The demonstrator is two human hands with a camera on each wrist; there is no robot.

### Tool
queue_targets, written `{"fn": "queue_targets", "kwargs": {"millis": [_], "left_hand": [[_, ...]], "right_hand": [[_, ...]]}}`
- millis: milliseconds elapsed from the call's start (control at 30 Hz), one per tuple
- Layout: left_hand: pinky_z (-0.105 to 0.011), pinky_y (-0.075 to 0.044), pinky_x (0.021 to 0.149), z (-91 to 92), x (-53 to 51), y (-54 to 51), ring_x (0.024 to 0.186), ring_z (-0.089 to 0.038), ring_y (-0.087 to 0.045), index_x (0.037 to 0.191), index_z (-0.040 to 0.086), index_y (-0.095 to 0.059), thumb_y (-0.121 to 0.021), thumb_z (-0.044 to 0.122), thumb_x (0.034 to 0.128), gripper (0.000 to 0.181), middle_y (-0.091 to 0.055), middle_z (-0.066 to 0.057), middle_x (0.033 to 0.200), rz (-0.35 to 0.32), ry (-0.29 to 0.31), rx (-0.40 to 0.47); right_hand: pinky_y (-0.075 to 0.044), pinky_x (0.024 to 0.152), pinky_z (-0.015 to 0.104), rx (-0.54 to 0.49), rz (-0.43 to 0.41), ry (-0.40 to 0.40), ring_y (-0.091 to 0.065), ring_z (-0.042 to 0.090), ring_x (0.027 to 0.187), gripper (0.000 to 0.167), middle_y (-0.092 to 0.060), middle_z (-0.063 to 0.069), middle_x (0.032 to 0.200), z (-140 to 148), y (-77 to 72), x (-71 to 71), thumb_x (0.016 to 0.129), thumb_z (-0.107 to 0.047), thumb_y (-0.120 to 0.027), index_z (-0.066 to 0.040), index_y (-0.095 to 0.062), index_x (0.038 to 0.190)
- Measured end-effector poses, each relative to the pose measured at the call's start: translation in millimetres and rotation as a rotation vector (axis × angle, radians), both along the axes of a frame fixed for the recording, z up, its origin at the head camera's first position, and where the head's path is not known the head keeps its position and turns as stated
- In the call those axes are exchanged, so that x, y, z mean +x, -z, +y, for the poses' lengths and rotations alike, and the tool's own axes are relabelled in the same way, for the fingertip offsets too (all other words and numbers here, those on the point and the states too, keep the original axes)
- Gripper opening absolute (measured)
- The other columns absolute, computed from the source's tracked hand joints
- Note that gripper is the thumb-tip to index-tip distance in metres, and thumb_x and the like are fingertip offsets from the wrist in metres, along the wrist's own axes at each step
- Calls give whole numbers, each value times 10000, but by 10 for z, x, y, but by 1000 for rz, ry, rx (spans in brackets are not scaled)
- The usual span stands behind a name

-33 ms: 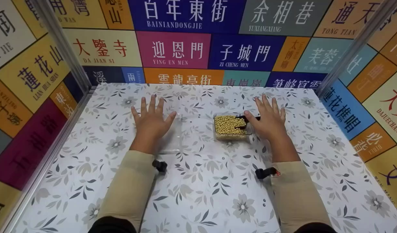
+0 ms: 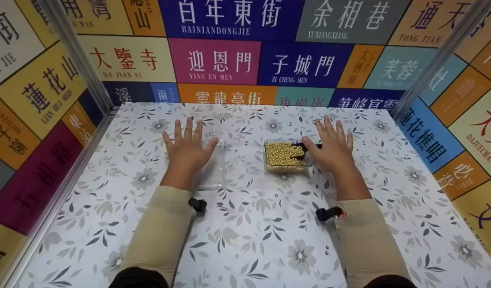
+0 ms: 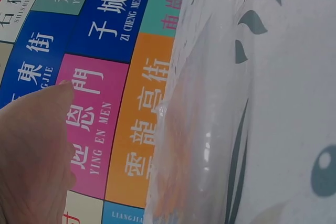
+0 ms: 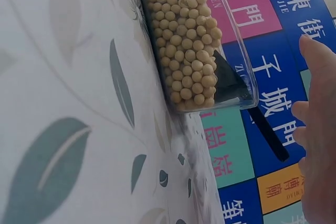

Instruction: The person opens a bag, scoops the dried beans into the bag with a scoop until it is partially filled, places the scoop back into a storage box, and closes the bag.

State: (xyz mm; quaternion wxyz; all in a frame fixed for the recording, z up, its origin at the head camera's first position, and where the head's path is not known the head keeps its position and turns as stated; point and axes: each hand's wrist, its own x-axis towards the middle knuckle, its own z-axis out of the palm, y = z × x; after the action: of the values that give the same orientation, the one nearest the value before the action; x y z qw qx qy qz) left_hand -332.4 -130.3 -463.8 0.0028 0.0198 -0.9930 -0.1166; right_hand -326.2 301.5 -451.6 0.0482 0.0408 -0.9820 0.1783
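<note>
A clear rectangular container (image 2: 287, 168) full of round yellow beans (image 2: 282, 153) stands right of centre. In it lies a black scoop (image 2: 299, 153), whose black handle (image 4: 270, 136) sticks out over the rim in the right wrist view. My right hand (image 2: 335, 154), fingers spread, is just right of the container; whether the thumb touches the handle in the head view I cannot tell. My left hand (image 2: 187, 154) is spread, palm down, over or beside a clear plastic bag (image 2: 211, 172). The bag (image 3: 197, 150) rises beside that hand (image 3: 34, 156) in the left wrist view.
A white cloth (image 2: 253, 232) with grey flowers and leaves covers the table. Panels with coloured lettering (image 2: 213, 62) stand along the back and both sides, with metal posts (image 2: 85, 60) at the back corners. Black devices (image 2: 198, 205) are on both wrists.
</note>
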Motion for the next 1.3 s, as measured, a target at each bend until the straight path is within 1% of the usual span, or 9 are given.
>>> {"fn": "queue_targets", "kwargs": {"millis": [133,233,367,467,633,800,967,1133,1300], "left_hand": [[-768,241,1227,8,-5,24,1658,-387,243,1719,354,37,-136,922,936,983,141,-24,1817,1,-5,-5],[-760,244,1228,29,-5,27,1662,-380,235,1718,360,30,-155,912,946,967,152,-16,1814,-3,-12,3],[-748,216,1254,88,-16,-10,1683,-359,177,1722,376,-31,-207,889,968,929,88,-3,1825,5,1,75],[-745,163,1283,117,-31,-31,1697,-346,119,1723,382,-88,-215,887,970,915,-4,-6,1833,24,29,137],[-734,5,1327,-27,1,31,1700,-375,13,1729,328,-131,-173,880,977,934,-123,-68,1825,24,7,141],[-709,-142,1330,-311,45,156,1675,-431,-127,1732,229,-160,-146,878,979,994,-209,-151,1796,11,-31,139],[-674,-188,1331,-554,86,175,1649,-443,-207,1732,207,-151,-173,880,979,1011,-240,-179,1781,-2,-5,234],[-691,-169,1327,-795,152,164,1652,-464,-176,1737,258,-68,-146,925,934,1048,-169,-152,1805,-113,-17,360],[-731,-163,1306,-916,165,135,1643,-496,-167,1737,264,-25,-111,947,904,1081,-166,-150,1806,-208,-47,414]], "right_hand": [[159,1281,748,-21,15,-1,126,398,1685,945,20,28,1833,-32,9,1,972,-889,-260,-350,-85,1729],[103,1308,732,-60,63,-18,66,381,1696,917,-60,38,1832,-84,-1,1,991,-858,-304,-333,-147,1727],[9,1336,711,-194,130,-92,-5,310,1707,824,-167,-11,1818,-191,-82,26,1020,-765,-440,-351,-246,1705],[-53,1340,712,-306,139,-157,-31,225,1708,756,-201,-93,1801,-321,-181,76,1030,-697,-512,-400,-278,1684],[-111,1345,695,-404,62,-207,-84,191,1702,743,-188,-168,1785,-648,-290,187,1017,-738,-492,-486,-235,1666],[-167,1353,648,-448,5,-226,-185,256,1684,739,-221,-125,1784,-958,-296,237,1017,-752,-472,-507,-214,1665],[-223,1344,628,-458,-31,-246,-258,293,1659,741,-262,-55,1784,-1258,-277,238,1020,-748,-474,-503,-217,1670],[-333,1323,541,-550,-125,-294,-348,281,1623,800,-279,-55,1781,-1632,-237,282,1007,-763,-490,-437,-229,1689],[-370,1307,515,-660,-251,-346,-338,265,1632,833,-316,-22,1771,-1925,-194,346,1009,-749,-509,-367,-247,1702]]}}
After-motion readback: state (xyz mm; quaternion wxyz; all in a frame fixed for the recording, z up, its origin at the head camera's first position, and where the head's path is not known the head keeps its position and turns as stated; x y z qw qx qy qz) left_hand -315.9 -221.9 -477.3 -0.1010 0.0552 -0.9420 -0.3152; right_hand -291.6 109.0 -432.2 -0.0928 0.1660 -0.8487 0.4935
